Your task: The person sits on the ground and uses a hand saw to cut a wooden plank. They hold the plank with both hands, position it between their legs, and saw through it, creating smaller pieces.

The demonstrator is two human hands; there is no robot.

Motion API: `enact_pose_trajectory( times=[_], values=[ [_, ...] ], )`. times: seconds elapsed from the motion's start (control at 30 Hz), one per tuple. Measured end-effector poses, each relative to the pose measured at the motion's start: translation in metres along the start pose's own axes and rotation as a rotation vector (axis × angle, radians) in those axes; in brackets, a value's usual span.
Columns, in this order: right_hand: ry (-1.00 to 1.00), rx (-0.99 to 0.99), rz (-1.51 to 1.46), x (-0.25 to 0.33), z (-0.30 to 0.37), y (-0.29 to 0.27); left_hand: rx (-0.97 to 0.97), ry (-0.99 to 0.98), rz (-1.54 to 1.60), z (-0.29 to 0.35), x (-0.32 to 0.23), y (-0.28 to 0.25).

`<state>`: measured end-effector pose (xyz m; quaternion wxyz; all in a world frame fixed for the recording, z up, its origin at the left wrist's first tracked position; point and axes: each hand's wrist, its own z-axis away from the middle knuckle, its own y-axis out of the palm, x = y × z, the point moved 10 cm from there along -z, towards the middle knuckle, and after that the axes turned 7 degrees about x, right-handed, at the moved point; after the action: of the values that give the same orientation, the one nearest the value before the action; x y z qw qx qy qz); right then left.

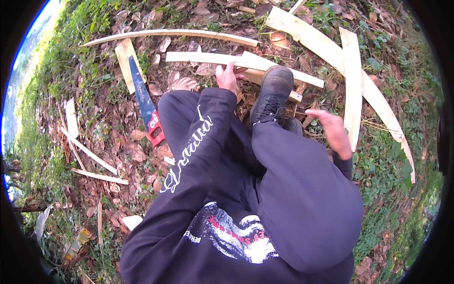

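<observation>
My left hand (227, 77) is closed around a pale wooden strip (201, 57) lying crosswise in front of me. A dark laced shoe (273, 92) on my foot presses on the wood where the strip crosses a second pale board (259, 61). To the right of the shoe, my right hand (332, 132) hangs above the ground with its fingers stretched out, slightly blurred. I see nothing held in it. Left of my knee, a handsaw (142, 94) with a red handle rests its blade partly on a short flat piece of wood (125, 61).
A long thin strip (175, 33) lies beyond the held wood. On the right, a wide long board (312, 40) passes under a shorter plank (351, 85). Several narrow offcuts (92, 154) are scattered at the left among dry leaves (135, 152) and green plants.
</observation>
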<state>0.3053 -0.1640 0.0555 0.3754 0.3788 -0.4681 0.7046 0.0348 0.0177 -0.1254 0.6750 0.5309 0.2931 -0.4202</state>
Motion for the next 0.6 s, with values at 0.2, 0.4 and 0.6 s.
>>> enact_pose_trajectory(
  times=[0.2, 0.4, 0.6],
  values=[
    [-0.401, 0.505, -0.284, 0.109, 0.004, 0.076, 0.032, -0.102, -0.08, -0.002, 0.026, -0.004],
    [-0.14, -0.236, 0.433, -0.036, -0.047, -0.03, 0.119, -0.176, -0.181, -0.004, 0.035, 0.0],
    [0.065, -0.201, 0.807, -0.102, -0.079, 0.016, 0.07, -0.201, -0.104, 0.002, 0.031, -0.01]
  ],
)
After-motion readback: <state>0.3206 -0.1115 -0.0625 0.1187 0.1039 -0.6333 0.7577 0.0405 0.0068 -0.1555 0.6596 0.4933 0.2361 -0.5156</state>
